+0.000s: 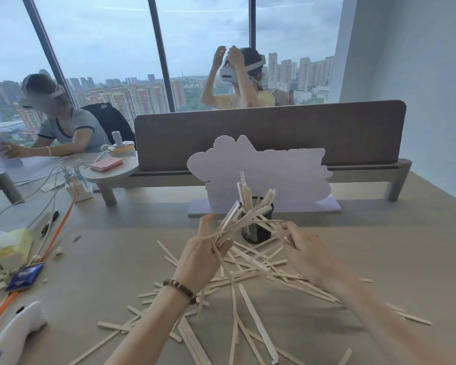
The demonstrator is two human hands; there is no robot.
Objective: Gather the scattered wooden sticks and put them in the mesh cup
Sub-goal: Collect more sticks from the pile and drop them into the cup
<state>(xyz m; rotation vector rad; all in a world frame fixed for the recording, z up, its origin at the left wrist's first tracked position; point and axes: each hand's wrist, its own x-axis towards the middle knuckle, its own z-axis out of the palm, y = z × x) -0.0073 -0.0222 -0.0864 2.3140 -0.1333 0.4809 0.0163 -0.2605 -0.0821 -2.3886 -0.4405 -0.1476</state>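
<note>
A black mesh cup [256, 230] stands upright at mid-table with several wooden sticks [246, 192] poking out of its top. My left hand [200, 251] grips a fanned bundle of sticks [237, 219] just left of the cup, their tips reaching toward its rim. My right hand [304, 246], right of the cup, pinches the far ends of some sticks from the same bundle. Many loose wooden sticks [245, 299] lie scattered across the table below and around both hands.
A white cut-out sign on a base [287, 177] stands right behind the cup, a brown divider panel [274, 135] behind that. At the left lie an orange cable [55, 235], a tissue pack [5, 248], a blue packet [24, 276] and a white device [19, 330]. Two people sit beyond.
</note>
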